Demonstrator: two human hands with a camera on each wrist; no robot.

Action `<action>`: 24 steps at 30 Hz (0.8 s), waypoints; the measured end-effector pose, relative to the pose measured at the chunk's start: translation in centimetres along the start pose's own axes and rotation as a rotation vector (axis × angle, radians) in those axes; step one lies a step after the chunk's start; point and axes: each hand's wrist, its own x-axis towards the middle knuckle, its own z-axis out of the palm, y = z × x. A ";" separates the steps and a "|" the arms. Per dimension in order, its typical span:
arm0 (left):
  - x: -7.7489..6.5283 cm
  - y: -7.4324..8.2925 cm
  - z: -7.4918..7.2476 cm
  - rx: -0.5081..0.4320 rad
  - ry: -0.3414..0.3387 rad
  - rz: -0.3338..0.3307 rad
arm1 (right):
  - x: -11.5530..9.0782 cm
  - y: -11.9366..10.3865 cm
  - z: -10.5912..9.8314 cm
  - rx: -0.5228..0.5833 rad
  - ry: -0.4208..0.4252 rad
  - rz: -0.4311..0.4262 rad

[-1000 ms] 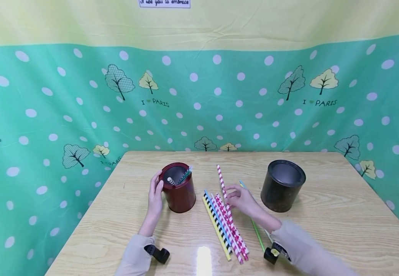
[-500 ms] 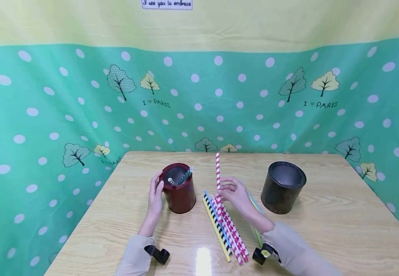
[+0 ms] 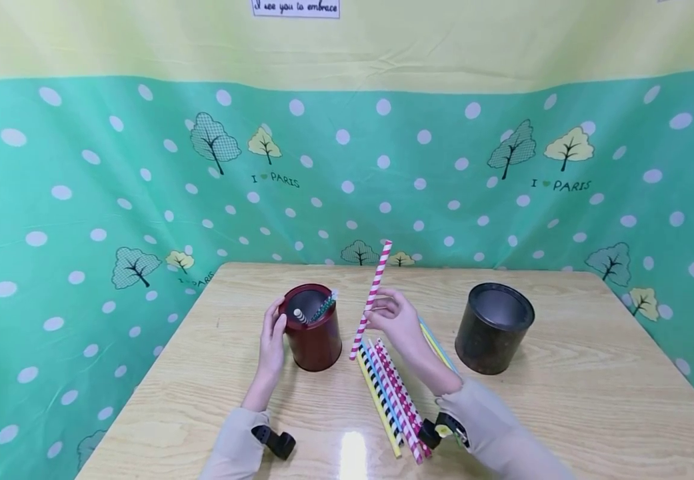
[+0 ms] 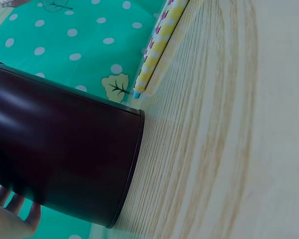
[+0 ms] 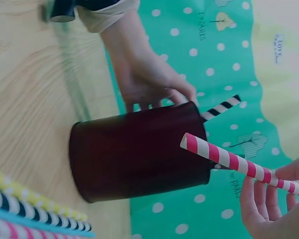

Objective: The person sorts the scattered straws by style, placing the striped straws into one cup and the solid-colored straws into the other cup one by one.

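In the head view a dark red can (image 3: 317, 348) stands on the wooden table, left of the middle. My left hand (image 3: 271, 343) grips its left side near the rim, fingers and thumb spread round it. Inside lean a black-and-white striped straw (image 5: 222, 107) and a dark green patterned one (image 3: 323, 308). My right hand (image 3: 399, 325) pinches a pink-and-white striped paper straw (image 3: 377, 280) between thumb and fingers. This straw is tilted in the air, its lower end just right of the red can and above the loose straws.
Several paper straws, among them a yellow straw (image 3: 381, 408), lie side by side at the table's middle front. A few more, including a blue-and-yellow pair (image 3: 439, 343), lie under the right forearm. A black can (image 3: 491, 340) stands at the right. Polka-dot cloth (image 3: 347, 167) hangs behind.
My right hand has lifted the pink-and-white striped straw off the pile and carried it up and left, toward the red can, turning it. My left hand stays on the can.
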 end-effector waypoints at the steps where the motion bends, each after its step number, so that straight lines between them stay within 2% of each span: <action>1: 0.0 0.0 0.0 0.004 0.002 -0.002 | -0.1 -0.4 0.2 0.002 0.003 0.007; 5: 0.0 -0.1 0.0 -0.003 0.006 -0.009 | 0.0 -1.4 0.9 0.017 0.011 0.007; 10: 0.0 0.1 0.0 0.001 0.002 -0.019 | 0.1 -2.3 1.6 0.059 0.001 -0.040; 18: 0.1 0.2 0.1 0.008 0.014 -0.012 | 0.3 -3.3 2.9 0.087 -0.015 -0.162; 24: 0.1 0.1 0.1 -0.006 0.009 -0.007 | 0.5 -3.4 4.0 0.051 -0.002 -0.262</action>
